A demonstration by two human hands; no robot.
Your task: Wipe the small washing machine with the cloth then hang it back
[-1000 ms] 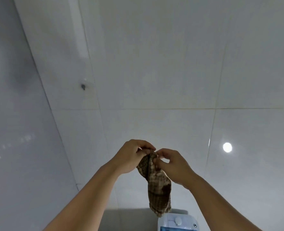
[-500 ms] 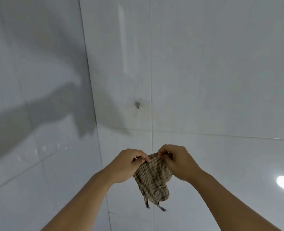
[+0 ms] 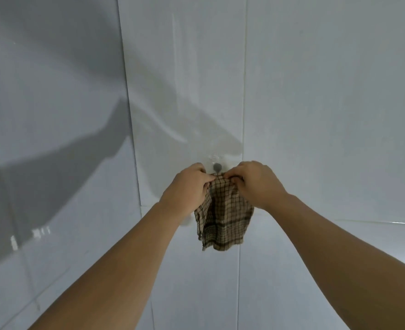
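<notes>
Pinching the top edge of the brown checked fabric cloth (image 3: 222,215) between them, the left hand (image 3: 188,186) and right hand (image 3: 253,184) hold it at frame centre, just below the small grey wall hook (image 3: 217,166). Spread the edge taut, lift it over the hook, then release. Half a second ago the hook sat well above the hands.
</notes>
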